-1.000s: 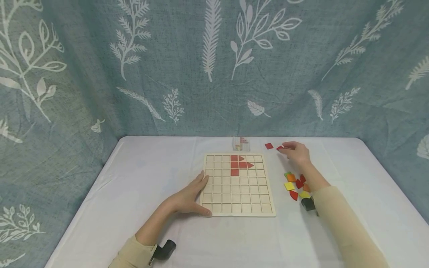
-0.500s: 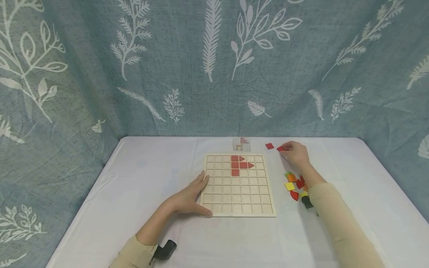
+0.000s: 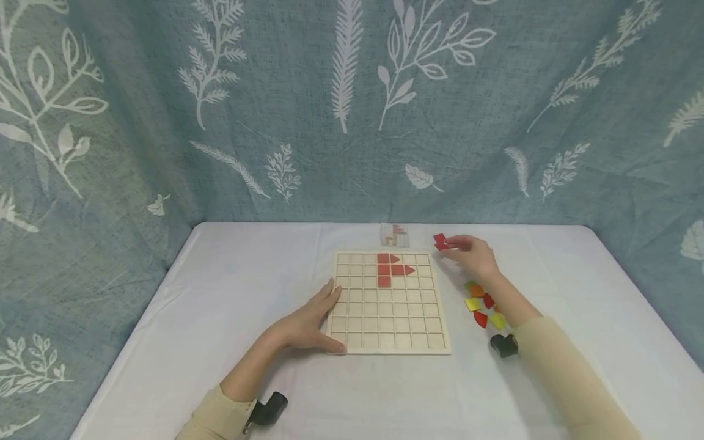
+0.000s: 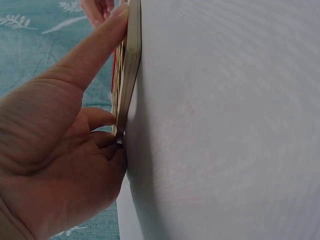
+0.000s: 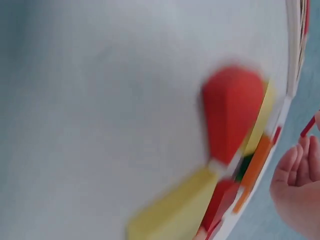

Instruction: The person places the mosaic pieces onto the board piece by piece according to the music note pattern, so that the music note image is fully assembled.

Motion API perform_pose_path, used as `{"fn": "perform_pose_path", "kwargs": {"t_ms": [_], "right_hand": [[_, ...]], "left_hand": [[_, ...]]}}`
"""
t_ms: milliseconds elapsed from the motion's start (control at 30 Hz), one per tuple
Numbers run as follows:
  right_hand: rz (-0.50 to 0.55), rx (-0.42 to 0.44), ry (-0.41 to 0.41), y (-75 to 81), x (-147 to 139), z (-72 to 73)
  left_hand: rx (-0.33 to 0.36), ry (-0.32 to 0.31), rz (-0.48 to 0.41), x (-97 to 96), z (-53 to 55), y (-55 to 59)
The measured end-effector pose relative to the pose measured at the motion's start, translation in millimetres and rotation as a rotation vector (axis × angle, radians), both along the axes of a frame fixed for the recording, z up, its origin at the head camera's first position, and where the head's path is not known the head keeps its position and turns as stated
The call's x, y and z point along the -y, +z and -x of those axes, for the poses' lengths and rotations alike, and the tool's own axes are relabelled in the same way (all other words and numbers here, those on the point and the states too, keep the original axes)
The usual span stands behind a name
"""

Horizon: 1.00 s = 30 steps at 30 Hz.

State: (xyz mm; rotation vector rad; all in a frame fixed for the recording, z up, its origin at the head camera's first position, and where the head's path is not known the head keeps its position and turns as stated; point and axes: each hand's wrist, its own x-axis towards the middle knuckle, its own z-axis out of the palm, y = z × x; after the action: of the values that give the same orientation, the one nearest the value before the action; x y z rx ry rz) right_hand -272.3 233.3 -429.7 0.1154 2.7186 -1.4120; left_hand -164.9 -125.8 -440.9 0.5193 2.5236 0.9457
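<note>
A pale wooden grid board [image 3: 396,311] lies on the table with red pieces [image 3: 384,270] set in its upper cells. My left hand [image 3: 310,318] rests at the board's left side, fingers along the edge and thumb on the near left corner. In the left wrist view, the thumb [image 4: 95,55] lies along the board's rim [image 4: 131,60]. Past the board's far right corner, my right hand [image 3: 474,255] pinches a small red tile [image 3: 442,246] between thumb and fingertips. A second red tile [image 3: 439,236] overlaps it in the head view.
A small picture card [image 3: 394,235] lies behind the board. Right of the board are loose pieces in several colours, including a yellow square [image 3: 472,304], an orange piece [image 3: 475,291] and a red rounded piece [image 3: 480,319]. A patterned curtain [image 3: 308,110] hangs behind the table.
My right hand has moved left with the red tile, from beside the second red tile to right at it. My left hand and the board have stayed put.
</note>
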Motion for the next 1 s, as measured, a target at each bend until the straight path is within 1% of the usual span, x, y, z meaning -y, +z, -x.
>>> {"fn": "perform_pose_path", "kwargs": {"t_ms": [67,200,300,400,533,667,833,933,1000], "right_hand": [[0.02,0.005,0.036,-0.9,7.7,-4.8],[0.023,0.02,0.119,-4.8,22.9,-14.6],[0.007,0.006,0.19,-6.7,33.2,-21.1],[-0.038,-0.026,0.271,-7.4,41.8,-26.0],[-0.129,-0.099,0.405,-7.8,51.0,-30.8],[-0.157,-0.182,0.511,-9.7,56.7,-33.0],[-0.152,-0.25,0.568,-11.6,60.0,-34.1],[-0.157,-0.279,0.582,-12.3,61.0,-34.7],[-0.154,-0.279,0.581,-11.8,61.5,-35.6]], "left_hand": [[0.001,-0.003,0.002,0.3,-0.1,0.8],[0.002,-0.004,0.004,0.9,0.4,0.4],[0.002,-0.002,-0.002,0.9,0.8,-0.3],[-0.004,-0.003,-0.011,0.7,0.7,-0.1],[-0.01,-0.007,-0.013,0.7,0.4,-0.2],[-0.015,-0.008,-0.017,0.7,0.0,-0.9],[-0.022,-0.012,-0.018,0.7,-0.6,-2.3],[-0.028,-0.013,-0.015,0.5,-1.1,-2.9],[-0.028,-0.009,-0.015,0.2,-1.5,-3.1]]}}
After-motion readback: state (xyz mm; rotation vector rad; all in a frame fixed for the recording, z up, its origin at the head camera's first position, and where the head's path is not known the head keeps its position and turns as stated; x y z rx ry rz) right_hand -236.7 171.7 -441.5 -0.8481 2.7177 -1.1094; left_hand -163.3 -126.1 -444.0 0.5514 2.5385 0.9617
